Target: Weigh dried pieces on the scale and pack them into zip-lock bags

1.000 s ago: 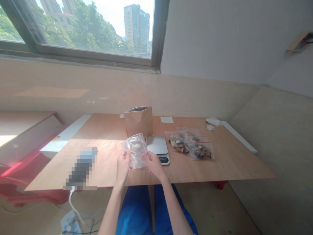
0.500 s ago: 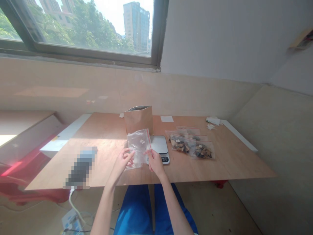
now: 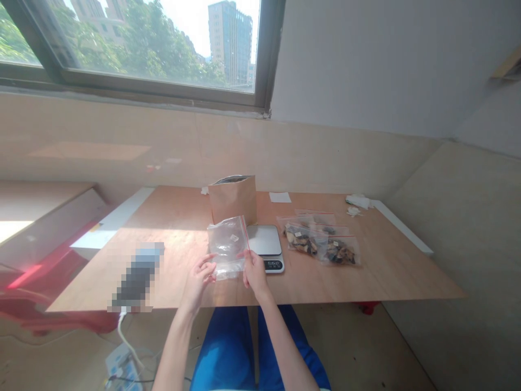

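I hold an empty clear zip bag [image 3: 227, 244] with a red seal strip upright over the near edge of the wooden table [image 3: 378, 271]. My right hand [image 3: 254, 271] pinches its lower right side. My left hand [image 3: 200, 276] touches its lower left corner with curled fingers. A small white label shows inside the bag. Just behind the bag sits a small kitchen scale [image 3: 266, 247] with a steel platform, and behind that stands an open brown paper pouch [image 3: 233, 198].
Several clear zip bags filled with dark dried pieces [image 3: 321, 244] lie right of the scale. A blurred-out object [image 3: 136, 277] rests near the table's left front. White paper slips [image 3: 280, 197] and scraps [image 3: 356, 202] lie at the far edge. A cable and socket strip [image 3: 122, 364] lie on the floor.
The bag has been turned from a left-leaning tilt to nearly upright. My left hand slid down from its side to the lower left corner.
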Tool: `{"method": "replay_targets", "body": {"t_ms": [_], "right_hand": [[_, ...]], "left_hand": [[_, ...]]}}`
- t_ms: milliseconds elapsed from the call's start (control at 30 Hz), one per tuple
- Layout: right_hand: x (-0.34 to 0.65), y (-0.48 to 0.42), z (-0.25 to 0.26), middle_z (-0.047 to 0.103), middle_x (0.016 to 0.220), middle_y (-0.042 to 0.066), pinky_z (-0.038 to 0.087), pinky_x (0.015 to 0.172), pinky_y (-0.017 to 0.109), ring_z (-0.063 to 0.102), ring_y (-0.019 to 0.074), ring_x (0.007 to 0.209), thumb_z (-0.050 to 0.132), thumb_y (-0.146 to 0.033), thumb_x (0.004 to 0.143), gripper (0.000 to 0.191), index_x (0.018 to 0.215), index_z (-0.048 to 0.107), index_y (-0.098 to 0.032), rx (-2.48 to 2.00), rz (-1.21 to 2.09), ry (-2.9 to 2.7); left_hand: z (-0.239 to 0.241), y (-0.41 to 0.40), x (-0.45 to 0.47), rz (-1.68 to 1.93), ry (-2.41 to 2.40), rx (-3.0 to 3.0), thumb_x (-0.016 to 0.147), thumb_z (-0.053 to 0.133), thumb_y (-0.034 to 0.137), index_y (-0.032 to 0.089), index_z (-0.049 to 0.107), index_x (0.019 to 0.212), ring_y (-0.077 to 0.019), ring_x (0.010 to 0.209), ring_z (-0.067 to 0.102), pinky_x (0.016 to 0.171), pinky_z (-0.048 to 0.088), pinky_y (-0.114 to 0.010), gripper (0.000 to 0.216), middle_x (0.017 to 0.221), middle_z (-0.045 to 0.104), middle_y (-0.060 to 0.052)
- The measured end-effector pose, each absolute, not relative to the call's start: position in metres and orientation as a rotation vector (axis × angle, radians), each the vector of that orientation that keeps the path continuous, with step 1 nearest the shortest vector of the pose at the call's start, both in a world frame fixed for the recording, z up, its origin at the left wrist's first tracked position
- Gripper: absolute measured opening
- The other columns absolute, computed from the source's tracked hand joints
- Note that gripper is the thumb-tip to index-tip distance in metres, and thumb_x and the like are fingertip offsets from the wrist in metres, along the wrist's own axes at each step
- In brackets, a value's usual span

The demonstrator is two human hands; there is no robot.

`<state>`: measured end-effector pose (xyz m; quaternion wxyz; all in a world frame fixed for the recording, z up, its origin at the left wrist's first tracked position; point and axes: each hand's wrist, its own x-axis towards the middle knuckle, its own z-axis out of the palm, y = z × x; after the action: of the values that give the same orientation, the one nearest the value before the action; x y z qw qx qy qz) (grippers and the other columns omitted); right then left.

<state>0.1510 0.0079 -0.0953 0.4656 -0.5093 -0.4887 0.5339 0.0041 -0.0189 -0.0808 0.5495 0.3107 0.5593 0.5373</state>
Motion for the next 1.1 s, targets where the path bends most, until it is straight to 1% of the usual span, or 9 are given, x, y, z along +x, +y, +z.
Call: {"method": "replay_targets", "body": {"t_ms": [100,200,300,433,600,700,800,900,1100], "right_hand": [[0.145,0.005,-0.098,0.030,0.027,-0.011,0.019,0.025,0.016,0.030,0.0072,0.021,0.031,-0.065,0.081,0.053,0.078,0.053,-0.017,-1.246,1.283,-1.208],[0.142,0.002,-0.099,0.029,0.028,-0.010,0.018,0.024,0.016,0.033,0.0081,0.022,0.033,-0.063,0.082,0.050,0.077,0.054,-0.018,-1.242,1.286,-1.283],[0.141,0.001,-0.101,0.030,0.029,-0.010,0.019,0.025,0.016,0.034,0.0083,0.022,0.032,-0.063,0.083,0.051,0.078,0.055,-0.018,-1.255,1.264,-1.317],[0.141,0.001,-0.104,0.035,0.028,-0.009,0.021,0.026,0.016,0.035,0.0089,0.022,0.028,-0.063,0.083,0.054,0.083,0.055,-0.017,-1.283,1.318,-1.354],[0.161,0.006,-0.104,0.047,0.036,-0.007,0.031,0.033,0.018,0.041,0.0097,0.027,0.031,-0.053,0.086,0.045,0.093,0.056,-0.016,-1.290,1.391,-1.503],[0.199,0.020,-0.100,0.058,0.050,-0.003,0.037,0.042,0.021,0.047,0.0110,0.036,0.034,-0.043,0.087,0.036,0.095,0.058,-0.017,-1.452,1.131,-1.594],[0.257,0.041,-0.095,0.066,0.073,0.007,0.044,0.064,0.028,0.060,0.0185,0.068,0.030,-0.031,0.087,0.034,0.089,0.060,-0.016,-1.686,0.530,-1.530],[0.313,0.063,-0.090,0.065,0.092,0.016,0.040,0.082,0.036,0.056,0.0243,0.091,0.030,-0.022,0.084,0.032,0.087,0.061,-0.012,-1.800,0.068,-1.593],[0.373,0.084,-0.097,0.061,0.111,0.015,0.034,0.086,0.037,0.053,0.0243,0.103,0.036,-0.016,0.082,0.032,0.105,0.058,-0.012,-2.005,-0.031,-1.813]], "left_hand": [[-0.084,-0.016,0.004,1.300,1.372,0.725,0.054,0.070,0.046,0.014,0.060,0.095,-0.0139,0.067,0.057,0.059,0.046,-0.026,0.053,0.079,0.060,-0.003],[-0.085,-0.013,0.002,1.255,1.443,0.825,0.057,0.067,0.052,0.013,0.064,0.087,-0.0196,0.081,0.058,0.063,0.048,-0.028,0.049,0.092,0.063,-0.008],[-0.090,-0.009,0.001,1.309,1.495,0.915,0.058,0.067,0.053,0.012,0.065,0.085,-0.0183,0.075,0.058,0.063,0.047,-0.027,0.049,0.081,0.064,-0.007],[-0.094,-0.003,0.006,1.482,1.523,0.849,0.060,0.065,0.054,0.013,0.061,0.092,-0.0117,0.054,0.051,0.049,0.040,-0.023,0.052,0.062,0.057,0.000],[-0.092,0.004,0.012,1.485,1.544,0.946,0.065,0.058,0.054,0.015,0.056,0.095,-0.0095,0.047,0.046,0.044,0.037,-0.021,0.049,0.063,0.054,0.002],[-0.095,0.008,0.006,1.432,1.660,1.006,0.070,0.050,0.052,0.015,0.056,0.096,-0.0116,0.049,0.048,0.045,0.039,-0.023,0.045,0.066,0.053,0.001],[-0.101,0.012,-0.003,1.315,1.778,1.098,0.074,0.045,0.048,0.015,0.055,0.100,-0.0151,0.053,0.051,0.050,0.041,-0.027,0.043,0.067,0.055,-0.001],[-0.109,0.013,-0.008,1.176,1.899,1.220,0.079,0.040,0.044,0.015,0.053,0.107,-0.0208,0.068,0.058,0.063,0.045,-0.033,0.042,0.077,0.060,-0.006],[-0.119,0.012,0.006,1.105,2.287,1.504,0.083,0.036,0.029,0.008,0.049,0.116,-0.0316,0.106,0.049,0.089,0.038,-0.047,0.041,0.106,0.056,-0.020]]}}
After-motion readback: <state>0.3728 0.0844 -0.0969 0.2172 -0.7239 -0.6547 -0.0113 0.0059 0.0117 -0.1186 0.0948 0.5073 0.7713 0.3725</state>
